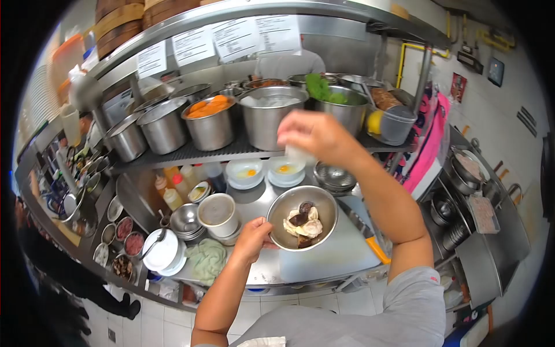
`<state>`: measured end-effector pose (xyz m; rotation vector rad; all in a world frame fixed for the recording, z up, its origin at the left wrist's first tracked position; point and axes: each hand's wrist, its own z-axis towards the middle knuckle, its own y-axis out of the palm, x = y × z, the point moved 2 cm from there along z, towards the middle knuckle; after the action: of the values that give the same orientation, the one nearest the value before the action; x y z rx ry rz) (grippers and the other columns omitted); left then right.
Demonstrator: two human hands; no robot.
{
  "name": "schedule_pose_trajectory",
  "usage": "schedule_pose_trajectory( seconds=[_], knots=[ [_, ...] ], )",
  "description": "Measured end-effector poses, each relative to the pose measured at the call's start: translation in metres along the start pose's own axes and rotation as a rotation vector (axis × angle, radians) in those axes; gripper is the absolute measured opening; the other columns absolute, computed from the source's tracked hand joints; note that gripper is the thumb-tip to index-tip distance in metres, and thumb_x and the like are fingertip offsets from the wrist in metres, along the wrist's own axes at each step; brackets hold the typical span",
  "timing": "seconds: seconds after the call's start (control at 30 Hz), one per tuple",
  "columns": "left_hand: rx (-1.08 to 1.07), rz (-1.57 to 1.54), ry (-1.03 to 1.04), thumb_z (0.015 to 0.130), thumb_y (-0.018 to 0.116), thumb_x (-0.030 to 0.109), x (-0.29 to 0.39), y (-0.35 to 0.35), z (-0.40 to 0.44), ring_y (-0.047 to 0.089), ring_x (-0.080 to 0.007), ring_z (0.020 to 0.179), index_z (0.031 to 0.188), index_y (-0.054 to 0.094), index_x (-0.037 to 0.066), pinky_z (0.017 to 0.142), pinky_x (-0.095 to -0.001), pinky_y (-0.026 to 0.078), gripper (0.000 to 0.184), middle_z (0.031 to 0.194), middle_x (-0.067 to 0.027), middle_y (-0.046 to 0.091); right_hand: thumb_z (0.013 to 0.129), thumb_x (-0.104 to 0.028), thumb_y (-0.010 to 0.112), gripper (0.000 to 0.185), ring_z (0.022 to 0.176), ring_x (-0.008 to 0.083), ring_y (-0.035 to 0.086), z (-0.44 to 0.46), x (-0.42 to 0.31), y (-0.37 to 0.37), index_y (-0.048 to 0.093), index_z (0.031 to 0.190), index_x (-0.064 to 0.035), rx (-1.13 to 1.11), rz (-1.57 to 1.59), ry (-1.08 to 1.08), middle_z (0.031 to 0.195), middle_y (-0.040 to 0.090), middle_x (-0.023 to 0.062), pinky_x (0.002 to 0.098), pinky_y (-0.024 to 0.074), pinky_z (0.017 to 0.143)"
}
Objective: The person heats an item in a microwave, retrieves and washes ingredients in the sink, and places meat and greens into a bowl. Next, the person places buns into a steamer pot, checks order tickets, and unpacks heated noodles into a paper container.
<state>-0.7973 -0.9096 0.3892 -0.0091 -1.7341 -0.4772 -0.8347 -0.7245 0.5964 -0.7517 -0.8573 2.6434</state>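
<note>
My left hand (253, 238) grips the left rim of a metal bowl (276, 207), which holds pale pieces and dark brown pieces of food (311, 229). Raised above the bowl, in front of the metal shelf, my right hand (306, 134) has its fingers bent together and blurred; something whitish shows just under it, too smeared to name. Behind that hand stands a metal pot (257, 118) with whitish contents. Two white bowls (244, 180) with egg yolks sit beyond the metal bowl.
Several metal pots (211, 128) line the shelf, one with orange pieces. An orange-handled knife (377, 250) lies at the right. A green cloth (206, 260), white plates (163, 259) and a white tub (218, 215) are at the left. Behind the shelf is a person's torso (292, 65).
</note>
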Motion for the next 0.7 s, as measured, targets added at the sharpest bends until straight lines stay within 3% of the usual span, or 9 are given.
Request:
schedule_pose_trajectory(
  seconds=[0.03, 0.17, 0.23, 0.3, 0.4, 0.43, 0.5, 0.53, 0.7],
  knots=[
    [-0.006, 0.027, -0.036, 0.082, 0.052, 0.012, -0.003, 0.002, 0.002, 0.059, -0.0143, 0.055, 0.07, 0.047, 0.008, 0.054, -0.0308, 0.055, 0.013, 0.063, -0.0036, 0.055, 0.078, -0.024, 0.067, 0.02, 0.07, 0.0205, 0.062, -0.009, -0.002, -0.004, 0.065, 0.084, -0.0054, -0.06, -0.125, 0.109, 0.074, 0.065, 0.0097, 0.031, 0.0473, 0.067],
    [-0.029, 0.077, -0.066, 0.082, 0.053, 0.012, -0.022, 0.004, 0.009, 0.061, -0.0147, 0.055, 0.07, 0.049, 0.007, 0.055, -0.0306, 0.056, 0.013, 0.064, -0.0057, 0.058, 0.079, -0.023, 0.063, 0.02, 0.071, 0.0274, 0.064, 0.007, 0.026, -0.09, 0.067, 0.087, -0.0051, 0.392, -0.467, 0.133, 0.08, 0.066, 0.0148, 0.0348, 0.0493, 0.067],
    [-0.033, 0.08, -0.079, 0.082, 0.054, 0.011, -0.034, 0.002, 0.013, 0.061, -0.0143, 0.055, 0.07, 0.05, 0.007, 0.055, -0.0302, 0.056, 0.013, 0.065, -0.0065, 0.058, 0.076, -0.016, 0.061, 0.017, 0.077, 0.0285, 0.063, 0.021, 0.052, -0.126, 0.067, 0.088, -0.0056, 0.255, -0.731, 0.206, 0.083, 0.065, 0.016, 0.035, 0.0486, 0.071],
    [-0.041, 0.113, -0.069, 0.082, 0.054, 0.012, -0.042, 0.001, 0.014, 0.06, -0.0136, 0.055, 0.07, 0.05, 0.006, 0.055, -0.0302, 0.056, 0.014, 0.065, -0.0068, 0.059, 0.076, -0.015, 0.059, 0.018, 0.076, 0.0269, 0.063, 0.032, 0.059, -0.138, 0.067, 0.089, -0.0063, -0.123, -0.731, 0.454, 0.079, 0.066, 0.0127, 0.0339, 0.0483, 0.072],
    [-0.038, 0.128, -0.061, 0.082, 0.054, 0.012, -0.043, 0.002, 0.014, 0.06, -0.013, 0.056, 0.07, 0.049, 0.006, 0.055, -0.0294, 0.056, 0.014, 0.066, -0.0069, 0.059, 0.074, -0.018, 0.062, 0.028, 0.072, 0.0212, 0.062, 0.04, 0.084, -0.123, 0.065, 0.101, -0.0091, -0.399, -0.518, 0.317, 0.083, 0.066, 0.0061, 0.0338, 0.0498, 0.065],
    [-0.034, 0.133, -0.056, 0.082, 0.054, 0.012, -0.043, 0.002, 0.013, 0.06, -0.013, 0.056, 0.071, 0.049, 0.006, 0.055, -0.0292, 0.056, 0.014, 0.066, -0.0067, 0.059, 0.074, -0.018, 0.062, 0.028, 0.072, 0.0212, 0.062, 0.044, 0.091, -0.122, 0.065, 0.101, -0.0091, -0.401, -0.516, 0.315, 0.083, 0.066, 0.0061, 0.0338, 0.0498, 0.065],
    [-0.024, 0.129, -0.059, 0.082, 0.054, 0.012, -0.043, 0.0, 0.012, 0.061, -0.0131, 0.057, 0.071, 0.049, 0.006, 0.055, -0.0293, 0.056, 0.014, 0.066, -0.0066, 0.059, 0.079, -0.02, 0.061, 0.024, 0.067, 0.0115, 0.059, 0.054, 0.084, -0.114, 0.065, 0.101, -0.0118, -0.497, -0.444, 0.638, 0.083, 0.064, 0.0012, 0.0269, 0.048, 0.059],
    [-0.017, 0.125, -0.062, 0.083, 0.054, 0.012, -0.044, -0.002, 0.011, 0.061, -0.0133, 0.057, 0.071, 0.049, 0.006, 0.055, -0.0293, 0.056, 0.014, 0.066, -0.0065, 0.059, 0.083, -0.022, 0.059, 0.022, 0.064, 0.0049, 0.055, 0.054, 0.076, -0.114, 0.063, 0.102, -0.0127, -0.404, -0.285, 0.648, 0.083, 0.061, -0.0025, 0.0204, 0.0445, 0.057],
    [0.002, 0.124, -0.047, 0.083, 0.053, 0.012, -0.043, -0.008, 0.008, 0.061, -0.0138, 0.058, 0.071, 0.048, 0.007, 0.056, -0.03, 0.056, 0.015, 0.067, -0.0063, 0.059, 0.084, -0.024, 0.058, 0.021, 0.069, 0.0056, 0.056, 0.052, 0.081, -0.133, 0.063, 0.1, -0.01, -0.35, -0.113, 0.587, 0.086, 0.059, -0.0044, 0.0203, 0.0451, 0.061]
  ],
)
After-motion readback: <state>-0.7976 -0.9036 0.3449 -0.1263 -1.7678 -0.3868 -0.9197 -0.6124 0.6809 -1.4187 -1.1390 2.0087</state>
